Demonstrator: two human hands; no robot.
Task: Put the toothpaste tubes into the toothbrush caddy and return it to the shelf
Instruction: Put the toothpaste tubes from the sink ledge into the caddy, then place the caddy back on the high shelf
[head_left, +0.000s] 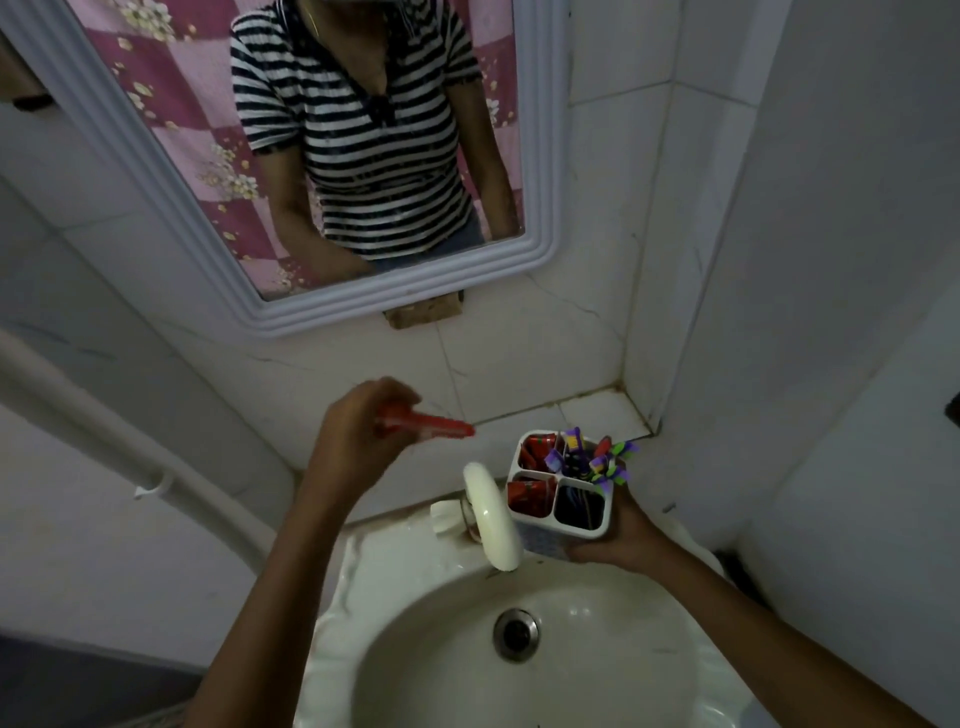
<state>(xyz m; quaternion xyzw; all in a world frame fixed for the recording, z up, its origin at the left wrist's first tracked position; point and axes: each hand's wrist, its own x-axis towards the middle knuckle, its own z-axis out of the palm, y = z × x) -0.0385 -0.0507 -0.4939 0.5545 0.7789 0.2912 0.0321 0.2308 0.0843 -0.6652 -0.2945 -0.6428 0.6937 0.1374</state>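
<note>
My right hand (621, 540) grips a white four-compartment toothbrush caddy (563, 522) from below, held above the right rim of the sink. Red toothpaste tubes (530, 496) fill its two left compartments, and several purple and green toothbrushes (597, 460) stand in the back right one. The front right compartment looks dark. My left hand (358, 436) is raised to the left of the caddy, shut on a red toothpaste tube (431, 427) that points right toward it, blurred by motion.
A white sink (415, 654) with a drain (516, 635) lies below. A cream tap (491, 519) stands just left of the caddy. A white-framed mirror (540, 156) hangs on the tiled wall, and a tiled ledge (597, 415) sits in the corner behind the caddy.
</note>
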